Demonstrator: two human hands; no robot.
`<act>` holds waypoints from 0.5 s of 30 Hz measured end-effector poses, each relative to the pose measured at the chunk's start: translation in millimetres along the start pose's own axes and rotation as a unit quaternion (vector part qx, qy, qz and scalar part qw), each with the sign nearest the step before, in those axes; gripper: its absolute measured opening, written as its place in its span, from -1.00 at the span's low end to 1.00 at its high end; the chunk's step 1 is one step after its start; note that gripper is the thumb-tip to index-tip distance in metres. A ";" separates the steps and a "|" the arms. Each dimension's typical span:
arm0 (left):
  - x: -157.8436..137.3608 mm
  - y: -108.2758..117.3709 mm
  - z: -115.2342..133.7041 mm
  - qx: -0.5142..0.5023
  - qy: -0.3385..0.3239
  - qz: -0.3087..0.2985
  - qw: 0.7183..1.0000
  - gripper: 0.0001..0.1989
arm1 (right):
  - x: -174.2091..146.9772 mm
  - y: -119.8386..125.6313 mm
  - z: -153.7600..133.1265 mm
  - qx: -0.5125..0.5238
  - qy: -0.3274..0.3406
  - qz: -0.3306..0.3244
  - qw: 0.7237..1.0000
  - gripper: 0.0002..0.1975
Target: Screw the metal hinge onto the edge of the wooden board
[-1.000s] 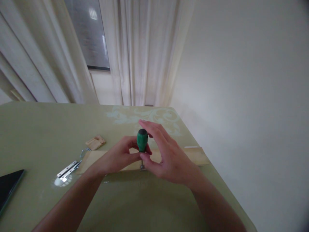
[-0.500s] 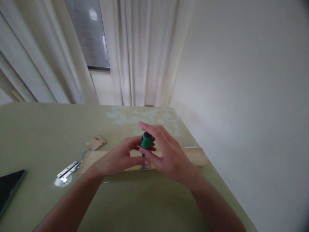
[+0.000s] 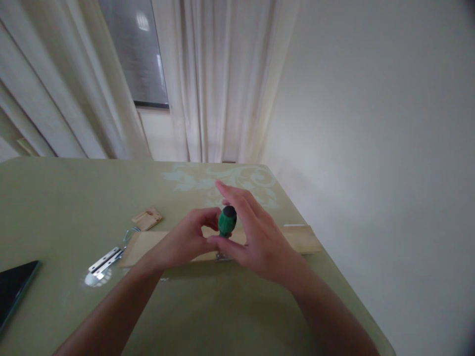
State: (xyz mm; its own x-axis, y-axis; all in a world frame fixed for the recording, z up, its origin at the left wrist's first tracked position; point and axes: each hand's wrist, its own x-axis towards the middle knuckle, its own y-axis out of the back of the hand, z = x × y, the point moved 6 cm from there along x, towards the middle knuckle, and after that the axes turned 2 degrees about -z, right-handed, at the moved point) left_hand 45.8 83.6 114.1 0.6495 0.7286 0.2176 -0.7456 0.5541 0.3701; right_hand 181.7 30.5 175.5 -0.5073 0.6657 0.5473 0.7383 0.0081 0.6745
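A screwdriver [image 3: 227,222] with a green handle and black cap stands nearly upright over a wooden board [image 3: 299,240]. My right hand [image 3: 260,237] curls loosely round the handle, its thumb in front and its index finger stretched out past the cap. On the other side, my left hand [image 3: 187,240] closes about the lower part of the screwdriver, its fingertips partly hidden behind the handle and the right thumb. Beneath the thumbs, a small metal plate [image 3: 222,257] shows at the board's near edge. The screwdriver's tip is out of sight.
Left of the board lie silvery metal strips with holes [image 3: 104,261] and a small wooden piece [image 3: 147,218]. A dark flat device [image 3: 17,287] rests at the table's left. The green table [image 3: 237,316] ends on the right beside a white wall; curtains [image 3: 230,79] hang behind.
The handle's cap has tilted towards me and slightly right. My right thumb has moved up and left across the screwdriver's lower part, covering more of the metal plate. The board stays put.
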 end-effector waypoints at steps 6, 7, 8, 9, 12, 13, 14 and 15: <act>0.1 -0.5 -1.9 0.008 -0.018 -0.010 1.000 -0.88 | -0.5 -2.0 -1.3 0.009 0.005 -0.012 1.000 -0.15; 0.1 0.4 -3.3 0.010 -0.016 -0.001 1.000 -0.88 | -0.6 -1.8 -0.9 0.006 0.004 -0.008 1.000 -0.14; 0.1 0.3 -4.8 0.008 -0.010 0.003 1.000 -0.84 | -0.6 -1.4 0.2 0.002 0.001 -0.002 1.000 -0.14; 0.2 -0.4 -5.7 0.002 -0.007 0.003 1.000 -0.79 | -0.7 -1.1 1.5 -0.001 -0.004 0.003 1.000 -0.16; 0.7 -5.0 -4.3 -0.021 -0.016 -0.023 0.999 -0.79 | -0.7 -2.6 3.9 0.003 -0.010 -0.009 1.000 -0.24; 0.9 -5.7 -3.3 -0.022 -0.021 -0.029 0.999 -0.82 | -0.7 -3.6 3.9 0.006 -0.008 -0.017 1.000 -0.24; 1.1 -5.4 -2.8 -0.019 -0.022 -0.028 0.999 -0.85 | -0.5 -4.3 4.0 0.007 -0.007 -0.023 1.000 -0.24; 1.1 -4.0 -2.9 -0.013 -0.018 -0.021 1.000 -0.87 | -0.4 -4.5 4.4 0.005 -0.009 -0.024 1.000 -0.24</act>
State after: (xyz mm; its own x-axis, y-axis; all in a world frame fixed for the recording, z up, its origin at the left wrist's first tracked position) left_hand 49.1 83.4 110.2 0.6850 0.6898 0.2344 -0.7206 0.5945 0.3567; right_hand 180.5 33.4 170.1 -0.5335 0.6782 0.5053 0.7182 0.0477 0.6942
